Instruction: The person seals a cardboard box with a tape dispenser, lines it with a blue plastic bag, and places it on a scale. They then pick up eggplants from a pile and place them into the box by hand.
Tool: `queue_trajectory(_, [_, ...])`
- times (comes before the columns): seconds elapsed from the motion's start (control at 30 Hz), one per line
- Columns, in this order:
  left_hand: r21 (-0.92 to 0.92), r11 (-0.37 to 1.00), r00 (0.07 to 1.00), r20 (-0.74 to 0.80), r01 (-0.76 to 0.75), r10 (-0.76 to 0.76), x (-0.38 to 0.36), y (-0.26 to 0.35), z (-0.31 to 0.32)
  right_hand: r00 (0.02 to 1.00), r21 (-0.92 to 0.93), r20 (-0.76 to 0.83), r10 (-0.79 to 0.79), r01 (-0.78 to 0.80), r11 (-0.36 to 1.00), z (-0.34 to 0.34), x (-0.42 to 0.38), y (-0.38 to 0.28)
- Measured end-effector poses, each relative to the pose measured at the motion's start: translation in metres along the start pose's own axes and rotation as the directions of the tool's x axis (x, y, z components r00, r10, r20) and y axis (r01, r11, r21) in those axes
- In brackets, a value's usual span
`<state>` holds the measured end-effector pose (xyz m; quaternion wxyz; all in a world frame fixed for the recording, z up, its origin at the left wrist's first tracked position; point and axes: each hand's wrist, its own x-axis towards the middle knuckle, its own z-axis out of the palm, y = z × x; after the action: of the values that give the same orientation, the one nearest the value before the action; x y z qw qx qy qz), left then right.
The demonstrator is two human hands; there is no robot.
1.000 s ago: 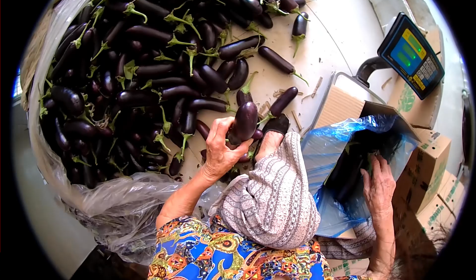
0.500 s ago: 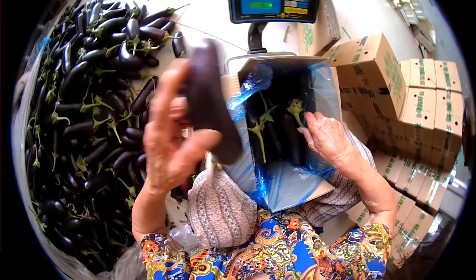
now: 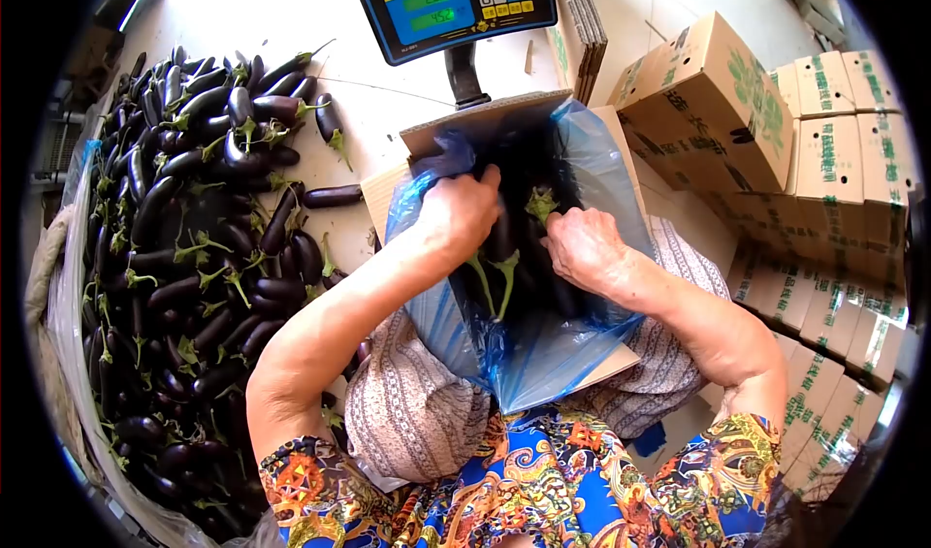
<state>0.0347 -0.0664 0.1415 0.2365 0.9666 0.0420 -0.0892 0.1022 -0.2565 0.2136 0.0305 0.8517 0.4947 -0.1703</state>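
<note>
- The floor [image 3: 407, 102] has a big eggplant pile [image 3: 194, 257] on my left
- My left hand [image 3: 461, 209] grips an eggplant [image 3: 499, 238] inside the blue bag [image 3: 533, 354]
- My right hand [image 3: 582, 247] rests half open on more eggplants there

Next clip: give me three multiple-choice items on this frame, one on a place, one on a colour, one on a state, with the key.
1. Where is the loose pile of eggplants?
A. on the person's left
B. on the stacked cartons
C. on the scale display

2. What colour is the plastic liner in the open box?
A. red
B. blue
C. white

3. What is the scale display doing?
A. dark
B. covered by a bag
C. lit, showing numbers

Key: 1 A, the pile spreads along the left side of the view. 2 B, blue film lines the box where the left hand and right hand reach in among eggplants. 3 C, the green digits glow.
</note>
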Motion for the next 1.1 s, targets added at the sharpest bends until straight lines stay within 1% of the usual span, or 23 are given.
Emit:
queue_trajectory(0.03, [0.218, 0.975, 0.999, 0.002, -0.038, 0.038, 0.002, 0.001, 0.010, 0.999, 0.058, 0.038, 0.032, -0.034, 0.998, 0.002, 0.002, 0.002])
queue_trajectory(0.07, [0.196, 0.979, 0.998, 0.048, -0.057, 0.048, 0.000, 0.005, 0.009, 0.995, 0.113, 0.078, 0.061, -0.070, 0.991, 0.006, 0.006, 0.006])
queue_trajectory(0.1, [0.174, 0.981, 0.996, 0.024, -0.091, 0.088, -0.004, 0.005, 0.009, 0.989, 0.167, 0.118, 0.089, -0.108, 0.980, 0.009, 0.009, 0.008])
queue_trajectory(0.17, [0.131, 0.978, 0.985, -0.025, -0.163, 0.168, -0.009, 0.002, 0.008, 0.988, 0.274, 0.096, 0.123, -0.145, 0.951, 0.012, 0.009, 0.010])
queue_trajectory(0.2, [0.084, 0.990, 0.994, 0.031, -0.109, 0.107, -0.009, 0.004, 0.007, 0.987, 0.325, 0.087, 0.138, -0.159, 0.932, 0.014, 0.010, 0.010])
queue_trajectory(0.3, [-0.103, 0.993, 0.998, 0.026, -0.055, 0.058, -0.003, 0.002, -0.001, 0.999, 0.438, 0.045, 0.029, -0.046, 0.898, 0.035, 0.025, 0.030])
queue_trajectory(0.33, [-0.311, 0.945, 0.991, -0.120, -0.098, 0.063, -0.006, 0.004, -0.005, 0.986, 0.611, 0.081, 0.146, -0.165, 0.774, 0.025, 0.028, 0.036])
queue_trajectory(0.37, [-0.362, 0.916, 0.977, -0.183, -0.170, 0.109, -0.005, 0.006, -0.009, 0.966, 0.745, 0.143, 0.217, -0.249, 0.619, 0.005, 0.032, 0.042])
queue_trajectory(0.43, [-0.447, 0.838, 0.932, -0.316, -0.313, 0.179, 0.001, 0.012, -0.020, 0.953, 0.855, 0.226, 0.203, -0.294, 0.428, -0.037, 0.028, 0.043])
queue_trajectory(0.5, [-0.456, 0.830, 0.916, -0.373, -0.320, 0.148, 0.009, 0.019, -0.032, 0.967, 0.899, 0.236, 0.093, -0.253, 0.357, -0.060, 0.011, 0.022])
queue_trajectory(0.53, [-0.430, 0.832, 0.903, -0.392, -0.351, 0.178, 0.010, 0.023, -0.042, 0.956, 0.896, 0.291, 0.048, -0.289, 0.338, -0.067, 0.006, 0.016])
queue_trajectory(0.57, [-0.359, 0.842, 0.876, -0.419, -0.402, 0.240, 0.012, 0.019, -0.044, 0.972, 0.882, 0.236, -0.005, -0.212, 0.420, -0.073, 0.001, 0.014])
queue_trajectory(0.63, [-0.338, 0.847, 0.864, -0.443, -0.410, 0.241, 0.004, 0.017, -0.048, 0.916, 0.900, 0.390, -0.092, -0.358, 0.249, -0.080, 0.001, 0.019])
queue_trajectory(0.67, [-0.344, 0.868, 0.876, -0.447, -0.357, 0.183, -0.002, 0.013, -0.051, 0.934, 0.918, 0.350, -0.070, -0.327, 0.226, -0.076, 0.000, 0.020])
queue_trajectory(0.7, [-0.490, 0.837, 0.926, -0.374, -0.242, 0.048, -0.012, 0.016, -0.064, 0.926, 0.884, 0.371, 0.075, -0.377, 0.277, -0.067, 0.001, 0.021])
queue_trajectory(0.77, [-0.733, 0.665, 0.959, -0.269, -0.143, -0.091, -0.027, 0.002, -0.075, 0.986, 0.712, 0.133, 0.100, -0.165, 0.683, -0.026, 0.002, 0.030])
queue_trajectory(0.8, [-0.711, 0.682, 0.952, -0.297, -0.173, -0.069, -0.035, -0.001, -0.076, 0.999, 0.444, -0.032, 0.002, 0.013, 0.896, 0.005, -0.002, 0.034])
queue_trajectory(0.83, [-0.687, 0.699, 0.944, -0.326, -0.201, -0.050, -0.043, -0.004, -0.077, 0.997, 0.289, 0.059, 0.054, -0.069, 0.955, 0.010, -0.005, 0.022])
queue_trajectory(0.87, [-0.572, 0.780, 0.924, -0.383, -0.254, 0.020, -0.049, -0.011, -0.075, 0.994, 0.254, 0.076, 0.077, -0.093, 0.963, 0.013, -0.005, 0.011])
queue_trajectory(0.9, [-0.511, 0.824, 0.923, -0.384, -0.245, 0.036, -0.055, -0.013, -0.075, 0.991, 0.219, 0.091, 0.100, -0.118, 0.969, 0.015, -0.001, 0.001])
queue_trajectory(0.97, [-0.623, 0.751, 0.930, -0.367, -0.218, -0.034, -0.064, -0.016, -0.067, 0.979, 0.104, 0.141, 0.146, -0.161, 0.981, 0.028, 0.013, -0.011])
queue_trajectory(1.0, [-0.657, 0.711, 0.927, -0.375, -0.251, -0.019, -0.067, -0.016, -0.063, 0.972, 0.043, 0.163, 0.170, -0.179, 0.983, 0.034, 0.019, -0.013])
queue_trajectory(1.1, [-0.610, 0.733, 0.921, -0.385, -0.302, 0.058, -0.071, -0.020, -0.056, 0.954, 0.040, 0.246, 0.170, -0.185, 0.982, 0.046, 0.034, -0.011])
